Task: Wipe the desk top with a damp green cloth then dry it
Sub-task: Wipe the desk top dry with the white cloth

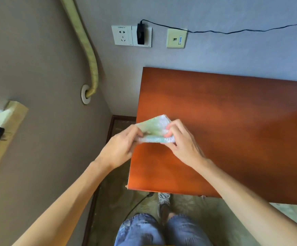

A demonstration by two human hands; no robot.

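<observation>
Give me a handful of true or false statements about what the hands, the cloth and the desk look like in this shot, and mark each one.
1. Both hands hold the green cloth. True: the left hand and the right hand each grip it.
2. The cloth lies spread flat on the desk top. False: it is bunched between the hands near the desk's left edge.
3. A black adapter is plugged into a wall socket above the desk. True.
4. A laptop sits on the desk top. False: nothing but the cloth and hands shows over it.
5. The person wears blue jeans. True.
</observation>
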